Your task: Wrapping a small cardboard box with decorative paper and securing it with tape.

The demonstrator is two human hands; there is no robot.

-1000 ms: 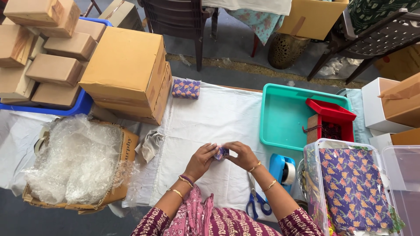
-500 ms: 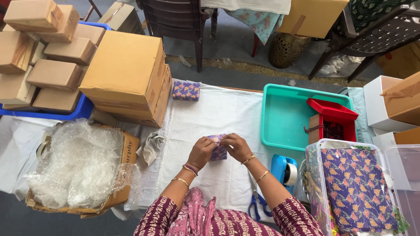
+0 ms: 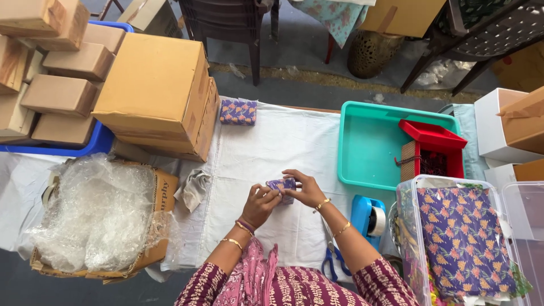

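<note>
The small purple-patterned packet (image 3: 281, 187) sits between both hands above the white-covered table (image 3: 283, 141), long axis running left to right; left hand (image 3: 260, 205) and right hand (image 3: 306, 190) clamp its ends, equally near

On the tabletop (image 3: 283, 147), a small wrapped packet (image 3: 281, 186) sits between both hands near the front middle. Behind it, by the stacked cardboard boxes (image 3: 161, 96) on the left, lies a second wrapped packet (image 3: 238, 111). A box of bubble wrap (image 3: 99, 218) stands front left. Right of the hands lie a tray (image 3: 371, 144), a tape dispenser (image 3: 368, 215), scissors (image 3: 331, 260) and a clear bin of patterned paper (image 3: 462, 238).
</note>
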